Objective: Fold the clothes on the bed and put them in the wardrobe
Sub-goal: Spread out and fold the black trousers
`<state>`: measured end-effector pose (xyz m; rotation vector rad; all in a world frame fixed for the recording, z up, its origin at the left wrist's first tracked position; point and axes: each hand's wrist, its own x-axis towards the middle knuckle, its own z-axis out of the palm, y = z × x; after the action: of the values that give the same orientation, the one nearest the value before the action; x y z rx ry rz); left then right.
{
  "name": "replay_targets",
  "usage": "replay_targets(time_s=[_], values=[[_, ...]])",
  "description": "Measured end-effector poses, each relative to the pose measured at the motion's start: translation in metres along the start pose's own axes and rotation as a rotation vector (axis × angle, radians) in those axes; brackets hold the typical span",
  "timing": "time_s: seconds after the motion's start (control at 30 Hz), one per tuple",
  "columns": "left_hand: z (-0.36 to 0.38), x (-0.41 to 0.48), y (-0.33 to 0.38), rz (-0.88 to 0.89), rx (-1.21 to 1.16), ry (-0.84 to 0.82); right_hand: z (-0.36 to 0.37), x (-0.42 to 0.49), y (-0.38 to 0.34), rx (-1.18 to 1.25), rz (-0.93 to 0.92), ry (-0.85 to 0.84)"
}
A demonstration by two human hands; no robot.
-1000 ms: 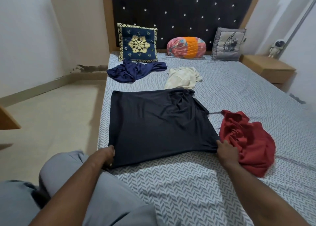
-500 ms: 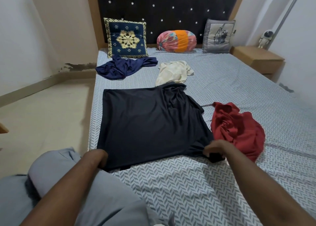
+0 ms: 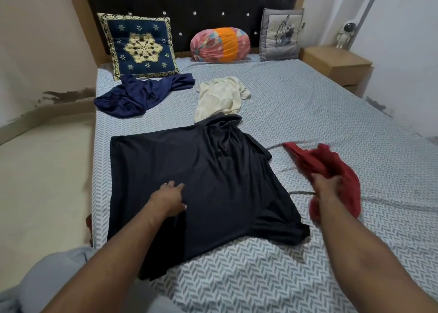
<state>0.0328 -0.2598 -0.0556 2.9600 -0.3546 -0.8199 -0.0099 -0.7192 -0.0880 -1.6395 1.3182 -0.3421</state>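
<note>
A black shirt lies spread flat on the bed, its collar end bunched toward the headboard. My left hand rests flat on its near left part with fingers straight. My right hand grips a crumpled red garment just right of the black shirt; the hand and cloth are motion-blurred. A cream garment lies crumpled beyond the black shirt. A navy blue garment lies bunched at the far left of the bed.
Three cushions lean on the dark headboard: a navy patterned one, a round pink-orange one, a grey one. A wooden nightstand stands at the far right. Bare floor runs along the bed's left side.
Both hands let go of the black shirt's near hem. My left hand moved up onto the shirt's surface. My right hand moved right and took hold of the red garment.
</note>
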Motion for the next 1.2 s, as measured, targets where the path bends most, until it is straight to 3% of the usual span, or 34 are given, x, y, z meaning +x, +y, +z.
replay_targets(time_s=[0.03,0.1,0.2,0.23,0.27,0.33,0.4,0.47,0.57,0.7,0.9,0.97,1.2], values=[[-0.002,0.014,0.001,0.012,-0.008,0.004,-0.011,0.007,-0.001,0.001,0.048,0.209],[-0.007,0.035,0.001,0.035,-0.029,0.030,-0.024,0.000,-0.007,0.010,0.099,0.469],[-0.014,0.065,-0.001,0.023,-0.059,0.039,-0.010,-0.017,-0.013,-0.209,-0.254,0.675],[-0.014,0.074,-0.003,0.020,-0.064,0.028,0.002,-0.017,-0.013,-0.291,-0.394,0.666],[-0.015,0.083,-0.003,0.019,-0.070,0.007,0.015,-0.017,-0.015,-0.353,-0.507,0.571],[-0.015,0.094,-0.003,0.009,-0.052,-0.031,0.043,-0.012,-0.020,-0.448,-0.571,0.203],[-0.018,0.105,-0.003,0.004,0.018,-0.037,0.069,-0.015,-0.022,-0.586,-0.451,-0.222],[-0.023,0.108,-0.004,-0.009,0.065,-0.022,0.084,-0.016,-0.019,-0.719,-0.378,-0.419],[-0.033,0.116,-0.006,-0.025,0.083,-0.035,0.088,-0.007,-0.021,-0.769,-0.377,-0.435],[-0.046,0.133,-0.004,-0.048,0.044,-0.055,0.073,0.037,-0.010,-0.746,-0.237,-0.265],[-0.050,0.145,0.004,-0.070,0.127,-0.071,0.092,0.006,-0.047,-0.650,-0.051,-0.490],[-0.051,0.147,0.004,-0.081,0.119,-0.083,0.092,0.007,-0.051,-0.742,-0.078,-0.566],[-0.056,0.156,0.010,-0.112,0.217,-0.075,0.094,0.024,-0.059,-0.868,-0.175,-0.409]])
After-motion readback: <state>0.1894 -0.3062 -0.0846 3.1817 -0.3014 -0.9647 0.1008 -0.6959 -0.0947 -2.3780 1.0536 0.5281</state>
